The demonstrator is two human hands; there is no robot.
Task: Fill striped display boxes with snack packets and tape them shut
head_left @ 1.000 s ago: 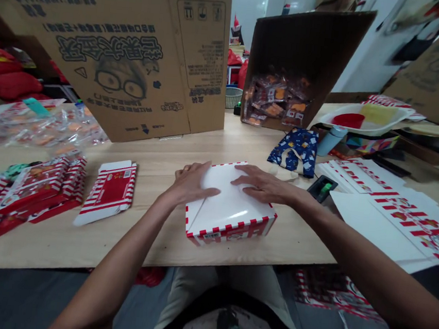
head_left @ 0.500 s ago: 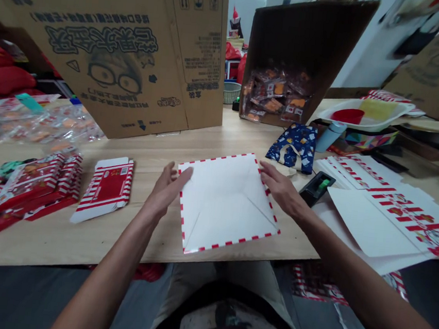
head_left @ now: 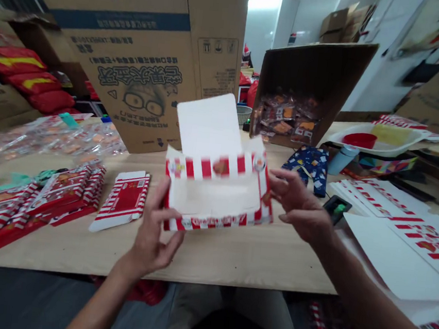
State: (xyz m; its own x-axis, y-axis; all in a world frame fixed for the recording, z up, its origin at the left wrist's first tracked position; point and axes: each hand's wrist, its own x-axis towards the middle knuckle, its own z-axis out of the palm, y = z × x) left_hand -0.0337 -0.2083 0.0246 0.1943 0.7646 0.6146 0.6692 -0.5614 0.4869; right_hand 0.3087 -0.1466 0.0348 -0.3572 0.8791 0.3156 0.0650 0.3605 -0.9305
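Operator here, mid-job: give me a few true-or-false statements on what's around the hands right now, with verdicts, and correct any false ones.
1. The red-and-white striped carton is open, with its white lid raised. True.
2. The right hand is at the carton's right side. True.
3. A folded striped carton lies to the right of the right hand. False: it lies on the wooden table, left of the left hand.
4. The tilted cardboard box holds clear snack packets. True.
5. The red dish stands directly on the table. False: it sits in a white tray.
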